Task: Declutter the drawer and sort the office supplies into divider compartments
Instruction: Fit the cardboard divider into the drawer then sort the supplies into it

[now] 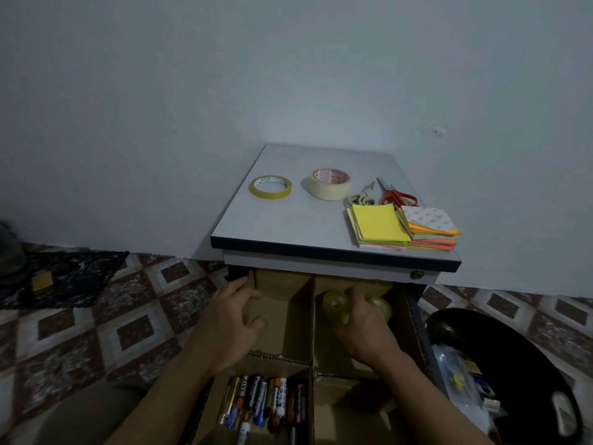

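1. Head view: the right hand [362, 319] is curled round two clear tape rolls [383, 308], low in the rear right compartment of the cardboard divider [313, 319] that lines the open drawer [423, 332].
2. Set the rolls flat on the compartment floor before letting go. Dropped on edge, they would likely roll or tilt.
3. The left hand [237, 319] grips the divider's left wall, fingers curled over it. A firm hold there should stop the light cardboard from shifting.
4. Batteries [266, 399] lie in the near left compartment, well apart from the rolls.
5. On the desk [288, 239] lie a yellow tape roll [270, 186], masking tape [330, 184], two scissors [396, 194] and sticky notes [378, 226]. The tapes probably belong with the clear rolls, so leave room beside them.
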`<action>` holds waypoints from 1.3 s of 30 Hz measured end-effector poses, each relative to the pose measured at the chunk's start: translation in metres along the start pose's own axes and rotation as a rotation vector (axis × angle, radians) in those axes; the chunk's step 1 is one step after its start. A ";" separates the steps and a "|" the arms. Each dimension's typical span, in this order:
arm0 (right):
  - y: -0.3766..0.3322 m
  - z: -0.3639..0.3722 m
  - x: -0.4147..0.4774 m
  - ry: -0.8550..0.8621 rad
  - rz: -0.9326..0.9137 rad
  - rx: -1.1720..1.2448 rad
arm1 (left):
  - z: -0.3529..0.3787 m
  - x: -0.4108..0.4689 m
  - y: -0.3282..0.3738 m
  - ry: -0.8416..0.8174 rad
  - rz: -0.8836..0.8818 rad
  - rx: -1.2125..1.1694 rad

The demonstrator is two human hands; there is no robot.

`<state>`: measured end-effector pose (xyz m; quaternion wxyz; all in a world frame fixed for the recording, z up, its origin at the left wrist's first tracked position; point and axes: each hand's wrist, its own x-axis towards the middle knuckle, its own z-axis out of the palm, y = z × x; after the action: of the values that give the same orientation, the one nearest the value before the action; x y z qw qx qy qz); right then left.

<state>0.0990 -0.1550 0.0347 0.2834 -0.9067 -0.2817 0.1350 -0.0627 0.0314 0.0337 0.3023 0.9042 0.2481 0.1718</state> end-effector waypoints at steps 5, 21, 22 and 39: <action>-0.025 -0.038 -0.027 0.109 -0.210 -0.008 | -0.042 -0.002 0.040 0.077 0.044 -0.080; -0.111 -0.132 0.114 0.235 -0.308 -0.164 | -0.072 0.171 0.057 0.117 -0.029 0.020; -0.112 -0.132 0.122 0.212 -0.292 -0.216 | -0.069 0.178 0.053 0.105 -0.039 0.038; -0.116 -0.119 0.153 0.206 -0.323 -0.270 | -0.065 0.173 0.047 0.248 -0.105 -0.005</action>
<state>0.2195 -0.0386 0.1851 0.2047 -0.8885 -0.4083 -0.0445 0.0649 0.1240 0.1403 0.2802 0.8610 0.3300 0.2671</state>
